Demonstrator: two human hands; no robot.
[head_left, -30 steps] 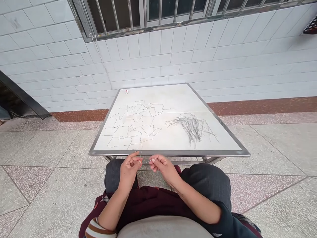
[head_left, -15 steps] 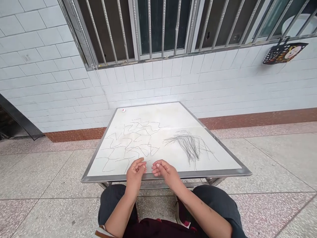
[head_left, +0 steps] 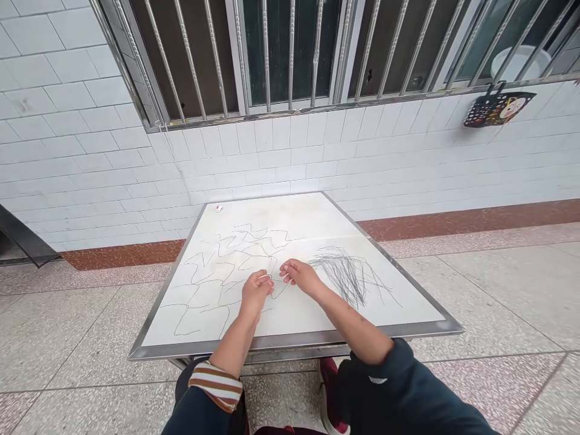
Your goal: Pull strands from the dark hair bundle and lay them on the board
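Observation:
Both hands hover over the near middle of a white table (head_left: 299, 317), a small gap between them. My left hand (head_left: 257, 291) has its thumb and fingers bent into a pinch. My right hand (head_left: 299, 275) pinches too, a little farther from the table's front edge. Whatever thin thing they hold, if any, is too fine to make out. Bent, zigzag dark wires (head_left: 193, 284) lie spread over the left half, some right by my fingers. To the right is a loose heap of mostly straight, thin dark wires (head_left: 348, 278).
A grey metal edge (head_left: 408, 329) frames the table. A small white and red item (head_left: 219, 208) lies near its far left corner. Behind stands a white tiled wall (head_left: 281, 151) with a barred window (head_left: 290, 54). A dark patterned bag (head_left: 496, 109) hangs at right.
Both hands have moved forward, away from my body and farther over the table, fingers still bent. My view has shifted slightly. The wire heap looks the same.

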